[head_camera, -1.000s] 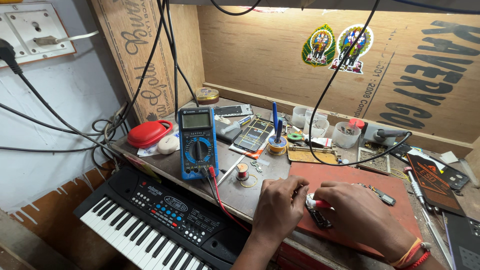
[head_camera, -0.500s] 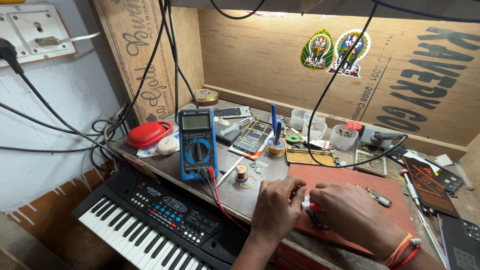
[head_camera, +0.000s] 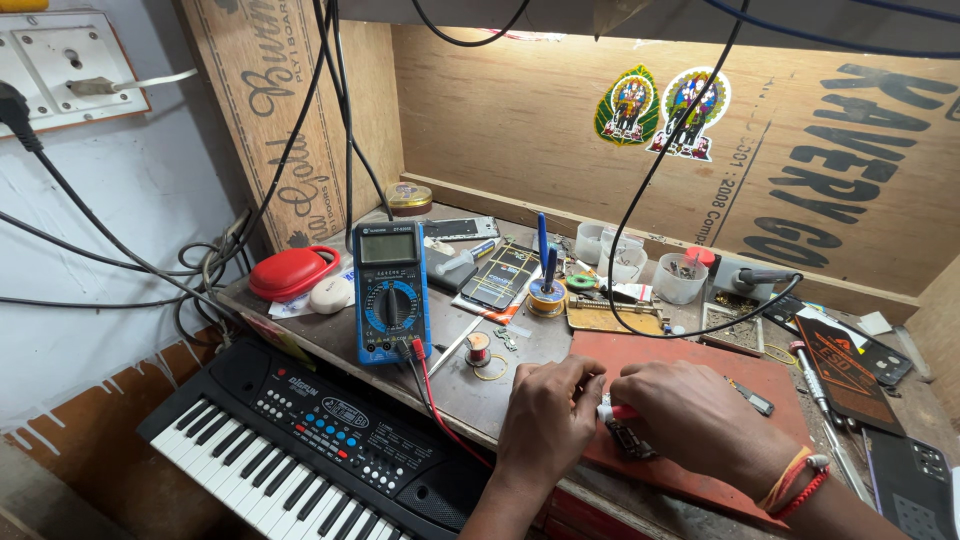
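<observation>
Two hands are seen low centre, over a red-brown rectangular work mat on the cluttered wooden bench. Going L to R: a black electronic keyboard w/ white keys sits below the bench's front edge; a red oval zip case and small white oval case lie at the far-left corner; a blue digital multimeter is propped next to them, its red and black leads trailing off the edge. A small solder spool lies just R of the meter.

Left hand is curled, fingertips pressed down on a small dark circuit board or phone part, which lies on the mat between the two hands, mostly hidden. Right hand is closed round a thin red-and-white handled tool, prob. a small screwdriver; tip not visible. Red and orange threads are worn on that wrist.

Further R: a black phone back cover and a dark phone.

Judged by look, the part is light, stiff and fragile, w/ fine components; best gripped by its edges, pinned flat, not squeezed.
</observation>
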